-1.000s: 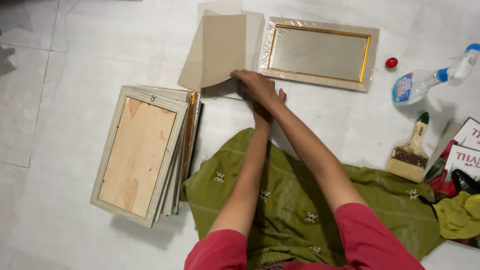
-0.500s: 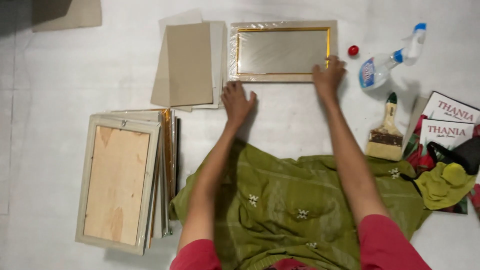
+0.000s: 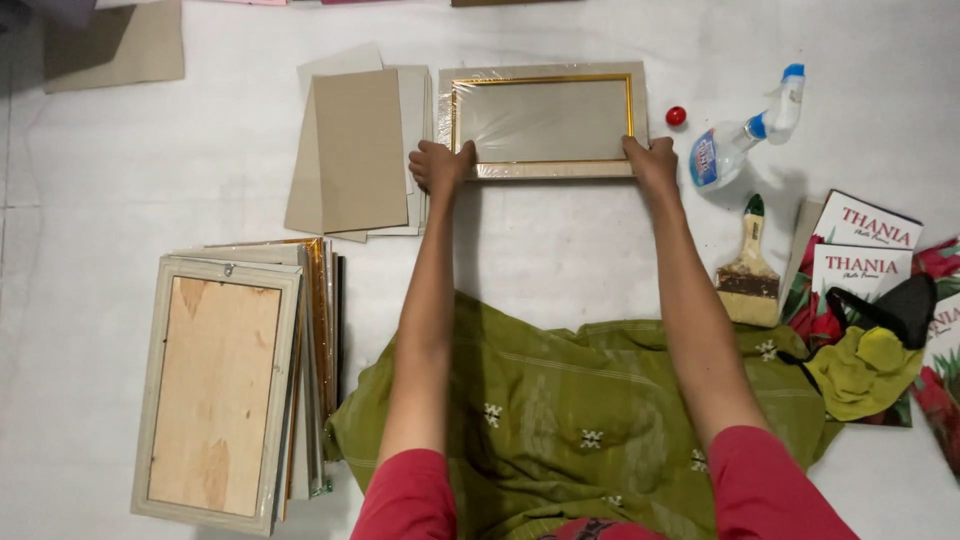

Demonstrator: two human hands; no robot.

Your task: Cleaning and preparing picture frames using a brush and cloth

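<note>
Both arms out straight; my left hand (image 3: 440,166) grips the near left corner of the frame (image 3: 542,120), my right hand (image 3: 652,160) the near right corner, fingers curled over the edge and closed on it. The frame lies flat on the white floor (image 3: 150,150), face up, wrapped in clear film, gold inner border showing. Judgement: to move it cleanly, keep both grips level and draw evenly so the film does not slip and the frame does not twist; lift slightly rather than drag. Surroundings: cardboard sheets (image 3: 360,150) just beside the frame on its left, nearly touching my left hand. A small red cap (image 3: 676,116) and a spray bottle (image 3: 745,135) lie near the right corner; the bottle is closest to my right wrist and could be nudged. A brush (image 3: 748,272) lies nearer to me on the right. A stack of frames (image 3: 235,385), backs up, sits well apart at left. Green cloth (image 3: 560,410) covers my lap; the floor between is open.
</note>
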